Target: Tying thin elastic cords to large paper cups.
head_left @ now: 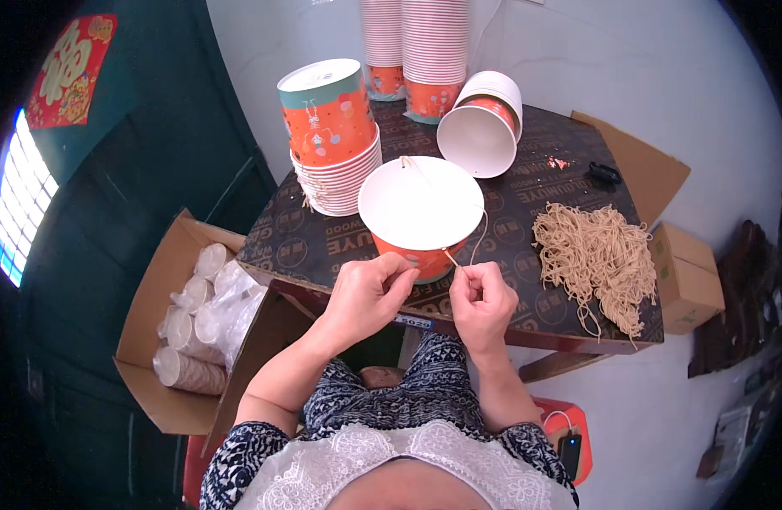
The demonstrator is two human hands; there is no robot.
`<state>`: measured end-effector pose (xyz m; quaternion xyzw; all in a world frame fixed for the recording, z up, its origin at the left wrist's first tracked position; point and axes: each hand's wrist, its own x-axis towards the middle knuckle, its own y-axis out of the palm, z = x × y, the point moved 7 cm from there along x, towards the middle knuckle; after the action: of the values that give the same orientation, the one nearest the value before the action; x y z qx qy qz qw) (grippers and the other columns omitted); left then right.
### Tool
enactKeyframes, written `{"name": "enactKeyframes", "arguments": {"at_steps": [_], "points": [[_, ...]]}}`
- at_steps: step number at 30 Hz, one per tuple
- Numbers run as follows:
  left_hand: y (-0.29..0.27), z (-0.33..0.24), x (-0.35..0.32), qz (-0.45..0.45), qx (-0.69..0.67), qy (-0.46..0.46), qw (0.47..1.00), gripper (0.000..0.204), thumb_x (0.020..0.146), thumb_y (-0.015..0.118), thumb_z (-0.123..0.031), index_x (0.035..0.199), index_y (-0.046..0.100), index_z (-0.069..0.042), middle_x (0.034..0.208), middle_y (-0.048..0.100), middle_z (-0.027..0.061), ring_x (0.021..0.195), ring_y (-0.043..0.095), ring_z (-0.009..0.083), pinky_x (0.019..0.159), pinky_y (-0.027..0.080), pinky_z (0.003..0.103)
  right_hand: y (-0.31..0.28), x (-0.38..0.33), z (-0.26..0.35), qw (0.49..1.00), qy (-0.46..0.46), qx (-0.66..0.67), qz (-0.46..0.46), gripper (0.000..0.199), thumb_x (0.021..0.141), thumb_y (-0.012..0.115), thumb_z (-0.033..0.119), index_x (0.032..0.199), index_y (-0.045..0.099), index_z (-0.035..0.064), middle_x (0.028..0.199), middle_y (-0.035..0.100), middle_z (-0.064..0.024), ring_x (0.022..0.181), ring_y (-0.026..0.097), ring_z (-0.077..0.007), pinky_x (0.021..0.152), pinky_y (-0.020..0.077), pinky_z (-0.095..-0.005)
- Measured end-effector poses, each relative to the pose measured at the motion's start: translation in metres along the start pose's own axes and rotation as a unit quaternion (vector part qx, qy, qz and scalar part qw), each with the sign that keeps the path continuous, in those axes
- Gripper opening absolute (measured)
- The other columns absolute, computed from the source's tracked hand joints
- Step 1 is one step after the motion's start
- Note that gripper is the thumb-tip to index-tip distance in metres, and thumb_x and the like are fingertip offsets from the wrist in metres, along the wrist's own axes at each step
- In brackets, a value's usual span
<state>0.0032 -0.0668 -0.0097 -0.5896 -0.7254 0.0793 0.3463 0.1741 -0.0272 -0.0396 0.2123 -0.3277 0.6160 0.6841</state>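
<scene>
A paper bucket (pixel 421 204), white inside and orange outside, stands upright near the table's front edge. A thin beige cord (pixel 484 231) passes through its near rim and loops up on the right; another bit of cord shows at the far rim. My right hand (pixel 483 304) is closed, thumb and forefinger pinching the cord just in front of the rim. Against the bucket's front left side, my left hand (pixel 372 293) has its thumb and fingers pressed together; whatever lies between them is too small to make out.
A heap of beige cords (pixel 595 259) lies on the right of the dark table (pixel 323 255). Upside-down stacked buckets (pixel 331 127) stand left, tall bucket stacks (pixel 433 59) behind, tipped buckets (pixel 484 127) beside them. An open carton (pixel 149 340) holds wrapped white containers. A phone (pixel 569 455) rests lower right.
</scene>
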Motion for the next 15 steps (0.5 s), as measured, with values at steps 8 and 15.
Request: {"name": "enactKeyframes", "arguments": {"at_steps": [8,15], "points": [[0.0001,0.0025,-0.0011,0.004,-0.008,-0.003,1.000,0.013,0.089,0.066,-0.008,0.088,0.067,0.005,0.061,0.063,0.0151,0.054,0.065,0.0192,0.051,0.048,0.030,0.0031,0.0012,0.0003,1.000,-0.006,-0.008,0.004,0.018,0.079,0.069,-0.006,0.075,0.055,0.0031,0.057,0.053,-0.0022,0.047,0.052,-0.0082,0.046,0.0409,-0.0239],[-0.0020,0.0008,-0.0010,-0.001,-0.007,0.014,1.000,0.013,0.089,0.066,-0.008,0.087,0.066,0.005,0.061,0.063,0.0154,0.054,0.065,0.0194,0.051,0.048,0.030,0.0082,0.0050,0.0017,1.000,-0.014,-0.015,0.009,0.017,0.080,0.070,-0.005,0.075,0.055,0.0034,0.057,0.053,-0.0018,0.049,0.052,-0.0080,0.047,0.0413,-0.0235]]}}
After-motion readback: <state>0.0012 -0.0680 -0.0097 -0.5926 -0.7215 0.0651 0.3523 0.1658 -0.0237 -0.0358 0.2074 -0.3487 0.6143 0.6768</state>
